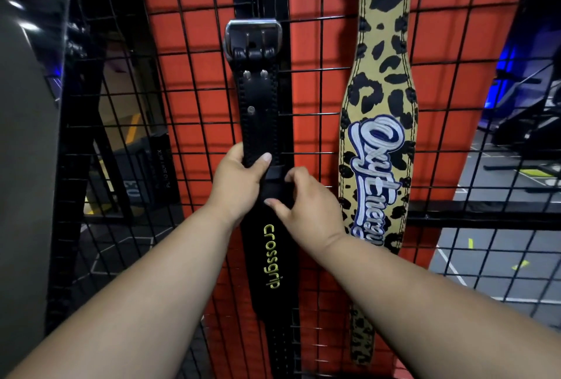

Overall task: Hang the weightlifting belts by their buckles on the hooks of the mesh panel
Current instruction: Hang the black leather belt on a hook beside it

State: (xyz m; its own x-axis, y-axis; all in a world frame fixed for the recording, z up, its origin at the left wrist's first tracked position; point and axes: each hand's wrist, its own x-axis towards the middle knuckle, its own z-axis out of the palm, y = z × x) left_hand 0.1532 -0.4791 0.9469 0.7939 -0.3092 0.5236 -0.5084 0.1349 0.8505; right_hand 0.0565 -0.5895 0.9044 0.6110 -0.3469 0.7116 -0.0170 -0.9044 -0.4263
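Belt number two is right in the middle of the frame: the black belt [260, 123] with "crossgrip" stitched in yellow hangs straight down the mesh panel [188, 81], its steel buckle [253, 36] up in the upper centre, flat against the wires. Whether that buckle is truly seated on a hook I cannot tell, since no hook shows behind it, but the strap drops plumb from it, and that looks to me like a belt carried from the top.

Both hands are on it. The left hand [239, 178] has its grip closed around the strap at mid-frame, thumb across the front face, fingers wrapped round the left edge. Just below and to the right, the right hand [306, 196] pinches the strap's right edge between thumb and curled fingers, touching the belt where it begins to widen.

Over to the right of centre, the leopard-print belt [378, 123] hangs well apart from the black one; its top runs out of the frame, so its buckle and hook go unseen. It swings on nobody's hand, so I'd call that one done.

My read: one belt hung, the second at or near its hook and being steadied. What's left is letting go and checking it holds; any further belts are out of view.
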